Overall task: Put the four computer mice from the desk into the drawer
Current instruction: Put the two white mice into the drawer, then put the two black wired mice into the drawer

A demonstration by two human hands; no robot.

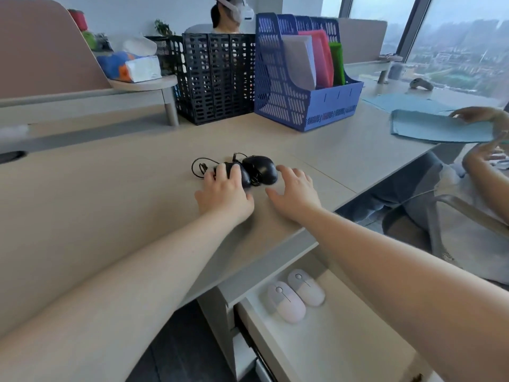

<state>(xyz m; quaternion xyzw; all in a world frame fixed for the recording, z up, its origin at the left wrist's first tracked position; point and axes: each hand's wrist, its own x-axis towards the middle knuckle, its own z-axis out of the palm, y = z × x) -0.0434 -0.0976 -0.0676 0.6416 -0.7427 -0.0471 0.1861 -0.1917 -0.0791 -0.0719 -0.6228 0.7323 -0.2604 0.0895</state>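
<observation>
Gripping black mouse [237,173] w/ L hand [224,193], R hand [294,191] wide, nr desk edge [275,244].

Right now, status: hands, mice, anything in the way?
Left hand closing on left black mouse; right hand open beside right black mouse. Two pale mice in open drawer. Cables tangled; nothing blocking.

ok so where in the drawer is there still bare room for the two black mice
The open drawer is bare in front of the two pale mice, toward the wearer. It is crowded only at its back, under the desk edge, where those mice lie side by side.
</observation>
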